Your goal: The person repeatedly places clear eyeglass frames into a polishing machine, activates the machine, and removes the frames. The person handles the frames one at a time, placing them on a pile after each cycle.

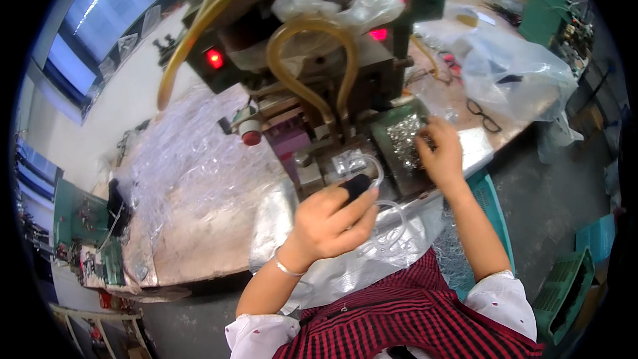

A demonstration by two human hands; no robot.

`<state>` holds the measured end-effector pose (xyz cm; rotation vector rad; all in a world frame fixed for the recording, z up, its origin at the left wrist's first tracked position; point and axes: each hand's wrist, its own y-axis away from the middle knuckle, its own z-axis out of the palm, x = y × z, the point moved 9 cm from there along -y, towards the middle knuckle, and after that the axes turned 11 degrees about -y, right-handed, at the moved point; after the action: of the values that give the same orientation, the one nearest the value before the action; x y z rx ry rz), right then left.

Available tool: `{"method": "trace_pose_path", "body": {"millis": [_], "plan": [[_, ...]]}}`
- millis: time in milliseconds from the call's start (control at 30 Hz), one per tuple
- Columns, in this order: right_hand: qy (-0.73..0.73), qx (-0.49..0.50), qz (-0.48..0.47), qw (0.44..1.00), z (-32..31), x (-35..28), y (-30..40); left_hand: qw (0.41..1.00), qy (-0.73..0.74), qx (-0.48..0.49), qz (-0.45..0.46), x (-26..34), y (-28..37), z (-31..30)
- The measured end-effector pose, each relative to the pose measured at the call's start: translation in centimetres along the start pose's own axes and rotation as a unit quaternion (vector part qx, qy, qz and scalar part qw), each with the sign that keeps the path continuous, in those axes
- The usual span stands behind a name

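My left hand [336, 224], with a black cover on a finger, grips a curved clear plastic piece [377, 168] at the front of a green bench machine [369, 67]. Beneath that piece lies a small metal work plate [348, 162], partly hidden by glare and my fingers. My right hand [442, 152] reaches into a green metal tray [394, 159], its fingertips among small shiny metal parts [406, 142]. Whether any part is pinched there is too blurred to tell. Another clear looped piece [398, 222] hangs just below my left hand.
A large heap of clear plastic pieces [199, 154] covers the table's left side. A red push button [251, 137] stands left of the plate. Yellowish hoses [271, 50] loop in front of the machine. Dark eyeglasses [483, 115] and a plastic bag [513, 72] lie at right.
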<state>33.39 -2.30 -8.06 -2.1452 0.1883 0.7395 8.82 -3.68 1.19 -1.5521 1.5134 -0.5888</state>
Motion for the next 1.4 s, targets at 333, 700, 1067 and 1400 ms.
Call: {"method": "trace_pose_path", "body": {"millis": [333,700,1067,1400], "plan": [[0.059,-0.176,-0.134,0.973,5.1,-2.9,0.4,0.998,0.027,0.018,-0.047,-0.2,0.0,0.3],[-0.186,0.006,0.193,0.963,-0.2,2.1,0.7,0.903,-0.203,-0.037,-0.376,-8.9,8.1,-9.7],[-0.121,-0.029,0.147,0.981,0.7,0.0,1.0,0.818,-0.285,-0.355,-0.35,-19.6,24.5,-2.0],[-0.295,-0.108,0.153,0.937,-0.7,-7.2,-1.6,0.833,0.017,-0.039,-0.552,-16.7,16.0,-5.3]]}}
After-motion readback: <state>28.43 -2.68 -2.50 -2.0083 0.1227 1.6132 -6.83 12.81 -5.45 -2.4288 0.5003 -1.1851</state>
